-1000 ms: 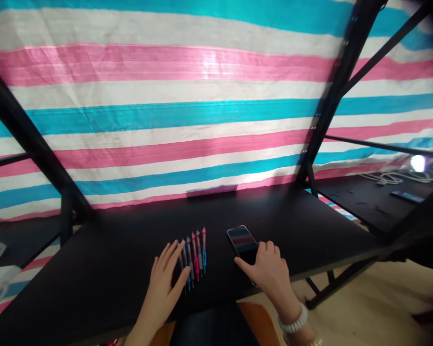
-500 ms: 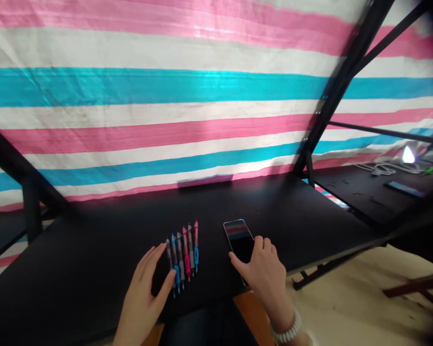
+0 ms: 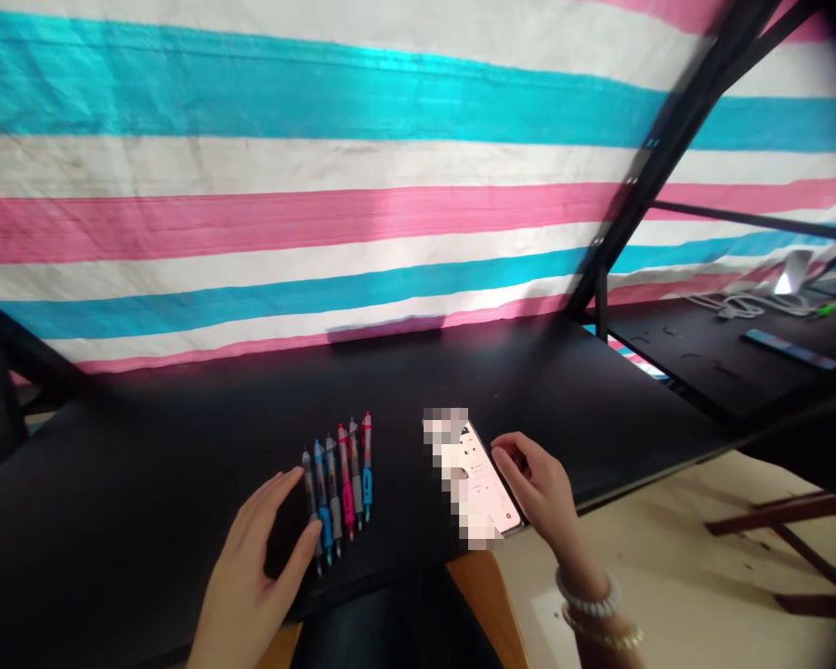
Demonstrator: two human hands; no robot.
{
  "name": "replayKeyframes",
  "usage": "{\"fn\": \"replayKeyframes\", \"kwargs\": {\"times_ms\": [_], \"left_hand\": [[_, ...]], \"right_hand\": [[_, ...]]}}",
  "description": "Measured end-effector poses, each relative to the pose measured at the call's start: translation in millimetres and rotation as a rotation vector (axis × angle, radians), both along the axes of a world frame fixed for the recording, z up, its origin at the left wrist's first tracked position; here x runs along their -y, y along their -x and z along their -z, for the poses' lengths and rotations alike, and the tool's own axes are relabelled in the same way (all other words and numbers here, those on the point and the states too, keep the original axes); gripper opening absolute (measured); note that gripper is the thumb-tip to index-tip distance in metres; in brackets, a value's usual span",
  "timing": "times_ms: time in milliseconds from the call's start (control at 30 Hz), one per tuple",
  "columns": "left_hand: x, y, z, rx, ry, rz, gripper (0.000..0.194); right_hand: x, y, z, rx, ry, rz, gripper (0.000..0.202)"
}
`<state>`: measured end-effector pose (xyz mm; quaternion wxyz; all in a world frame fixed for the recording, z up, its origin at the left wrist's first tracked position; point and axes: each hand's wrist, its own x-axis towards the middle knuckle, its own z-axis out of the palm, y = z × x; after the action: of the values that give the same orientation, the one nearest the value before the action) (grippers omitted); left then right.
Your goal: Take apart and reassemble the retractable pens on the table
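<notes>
A row of several click pens [image 3: 334, 492] lies side by side on the black table, with blue, grey and pink grips. My left hand [image 3: 257, 548] rests at the left end of the row, fingers spread, its index fingertip and thumb at the leftmost pen without gripping it. To the right of the pens is a smartphone [image 3: 484, 478] lying face up, its screen lit and partly blurred out. Just off the phone's right edge, my right hand [image 3: 540, 483] has its fingers curled in, with nothing visible in them.
The black table [image 3: 202, 427] meets a striped tarp [image 3: 362, 223] at its back. A slanted black frame post [image 3: 623, 218] stands at the right. Beyond it, another table bears white cables [image 3: 735, 305] and a flat phone-like object [image 3: 790, 348]. A wooden stool [image 3: 766, 520] is at the lower right.
The phone's screen has gone from dark to lit. My right hand has come off the phone to its right side and its fingers have curled. My left hand stays by the pens.
</notes>
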<state>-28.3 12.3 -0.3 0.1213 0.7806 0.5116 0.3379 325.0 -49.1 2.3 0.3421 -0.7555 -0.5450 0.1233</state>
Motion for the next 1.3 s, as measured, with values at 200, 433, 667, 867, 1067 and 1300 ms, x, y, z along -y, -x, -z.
{"fn": "replayKeyframes", "kwargs": {"times_ms": [200,433,667,867,1067,1300], "left_hand": [[2,-1,-1.4,0.007,0.008,-0.003,0.047],[2,-1,-2.3,0.004,0.029,-0.01,0.047],[2,-2,-3.4,-0.012,0.009,0.0,0.046],[2,-2,-3.6,-0.023,0.021,0.006,0.047],[3,-2,-3.9,-0.02,0.035,0.001,0.047],[1,-3,-2.7,-0.02,0.03,0.0,0.047]], "right_hand": [[20,2,12.4,0.152,-0.184,-0.097,0.049],[44,22,21.5,0.225,-0.058,-0.041,0.064],[44,22,21.0,0.267,-0.02,-0.026,0.066],[44,21,19.6,0.346,-0.01,-0.073,0.071],[44,22,19.0,0.371,-0.004,-0.087,0.071],[44,21,18.9,0.357,0.036,-0.098,0.071]]}}
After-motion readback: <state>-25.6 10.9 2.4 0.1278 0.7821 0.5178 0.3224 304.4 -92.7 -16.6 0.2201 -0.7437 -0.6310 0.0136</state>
